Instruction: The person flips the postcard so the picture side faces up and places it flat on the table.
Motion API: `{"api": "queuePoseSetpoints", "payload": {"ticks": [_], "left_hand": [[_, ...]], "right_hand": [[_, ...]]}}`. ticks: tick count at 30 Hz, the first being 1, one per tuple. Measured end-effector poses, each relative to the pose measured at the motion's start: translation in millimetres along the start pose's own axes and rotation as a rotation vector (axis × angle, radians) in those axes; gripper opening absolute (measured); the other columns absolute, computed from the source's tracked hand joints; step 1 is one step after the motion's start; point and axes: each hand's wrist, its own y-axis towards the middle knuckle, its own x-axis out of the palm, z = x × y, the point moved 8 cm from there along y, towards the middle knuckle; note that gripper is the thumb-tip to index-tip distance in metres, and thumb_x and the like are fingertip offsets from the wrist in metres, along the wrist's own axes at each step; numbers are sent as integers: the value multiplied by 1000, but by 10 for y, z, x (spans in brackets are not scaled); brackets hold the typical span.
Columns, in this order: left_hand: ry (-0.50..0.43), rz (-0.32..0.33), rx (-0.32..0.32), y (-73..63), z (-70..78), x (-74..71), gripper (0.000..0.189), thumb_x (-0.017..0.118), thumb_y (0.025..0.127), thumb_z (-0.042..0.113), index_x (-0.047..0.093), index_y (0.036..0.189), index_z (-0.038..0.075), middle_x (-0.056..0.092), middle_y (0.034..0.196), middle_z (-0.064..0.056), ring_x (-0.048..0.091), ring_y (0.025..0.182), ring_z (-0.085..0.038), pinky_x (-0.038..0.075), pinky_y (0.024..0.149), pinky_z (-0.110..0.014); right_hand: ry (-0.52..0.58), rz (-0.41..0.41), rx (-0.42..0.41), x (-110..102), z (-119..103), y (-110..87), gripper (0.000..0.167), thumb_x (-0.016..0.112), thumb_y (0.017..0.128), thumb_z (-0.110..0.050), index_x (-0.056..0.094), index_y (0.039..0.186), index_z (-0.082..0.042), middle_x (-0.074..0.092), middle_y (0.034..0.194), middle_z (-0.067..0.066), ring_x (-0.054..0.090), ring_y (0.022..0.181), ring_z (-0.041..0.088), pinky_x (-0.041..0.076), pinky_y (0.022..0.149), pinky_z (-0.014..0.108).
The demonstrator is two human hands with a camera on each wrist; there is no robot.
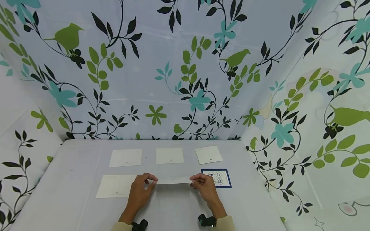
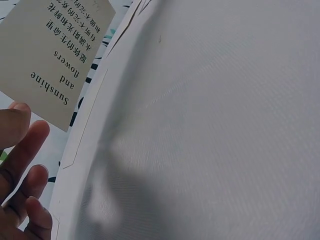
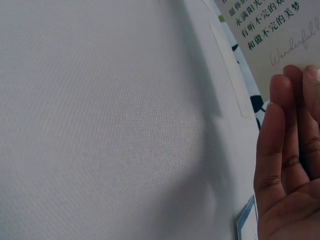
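Observation:
A pale card (image 1: 173, 180) is held up over the table between both hands, tilted so that it looks thin in the head view. The left hand (image 1: 141, 190) pinches its left edge between thumb and fingertips, and the right hand (image 1: 207, 190) pinches the right edge. Printed lines of Chinese text and the words "Sunshine and flowers" show on the card (image 2: 47, 55) in the left wrist view. Script beginning "Wonderful" is on the same card (image 3: 280, 40) in the right wrist view. A blue-bordered card (image 1: 226, 183) lies partly behind the right hand.
On the white table (image 1: 72, 199), three cream cards lie in a back row: left (image 1: 126, 157), middle (image 1: 170, 155) and a slightly turned right one (image 1: 208, 155). A larger cream card (image 1: 111, 186) is beside the left hand, partly covered by it. Patterned cloth (image 1: 185, 122) surrounds the table.

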Motion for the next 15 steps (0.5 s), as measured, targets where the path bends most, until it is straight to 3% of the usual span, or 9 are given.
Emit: {"api": "queuePoseSetpoints", "payload": {"ticks": [10,15], "left_hand": [[-29,-65,-49,1,-31,68,8,77,98,17,73,103,22,69,98,5,53,91,-12,40,78,-29],[-30,-72,-53,-2,-16,79,8,76,99,17,72,104,21,66,96,4,53,92,-12,41,79,-29]], "right_hand": [[-17,1,-9,27,-20,5,15,73,101,-16,73,111,-5,79,107,12,70,96,22,60,83,26],[-9,12,-11,23,-6,9,16,74,101,-22,73,109,-8,77,105,12,70,99,29,62,86,33]]}}
